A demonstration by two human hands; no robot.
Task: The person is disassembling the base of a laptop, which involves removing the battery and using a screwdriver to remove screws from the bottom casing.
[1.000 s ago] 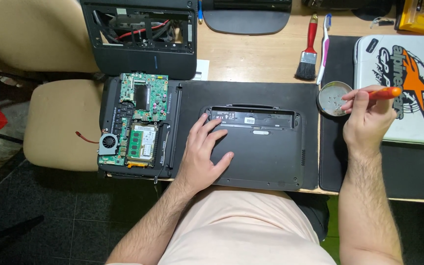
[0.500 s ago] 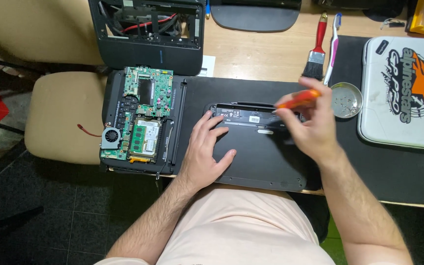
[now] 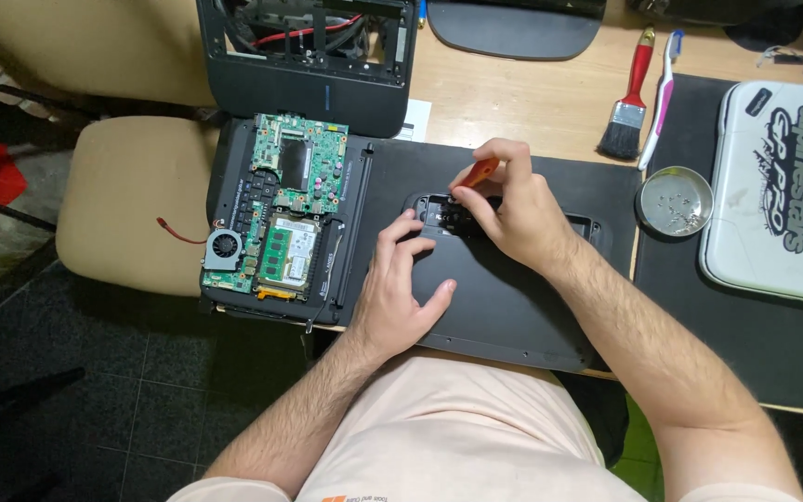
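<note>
Wooden counter [image 3: 532, 102] ran across the top, with a dark mat [image 3: 745, 325] covering its right part. Black laptop base panel [image 3: 513, 307] lay flat at the counter's near edge, in front of the person. Left hand [image 3: 401, 293] was spread flat on the panel, fingers released, pinning it down. Right hand [image 3: 513, 209] was clenched round an orange-handled screwdriver [image 3: 480, 172], tip down at the recess along the panel's far edge; the tip itself was hidden by fingers.

Green motherboard [image 3: 285, 214] with a small fan sat exposed just left of the panel. An opened black chassis [image 3: 313, 56] with red wiring lay beyond it. Small round metal dish [image 3: 673, 200] holding screws sat on the counter to the right, a red-handled brush [image 3: 626, 102] and a toothbrush [image 3: 662, 93] beyond it. White printed case [image 3: 783, 195] rested on the mat.

Beige chair cushion [image 3: 127, 204] stood left of the counter over a dark tiled floor [image 3: 141, 409].
</note>
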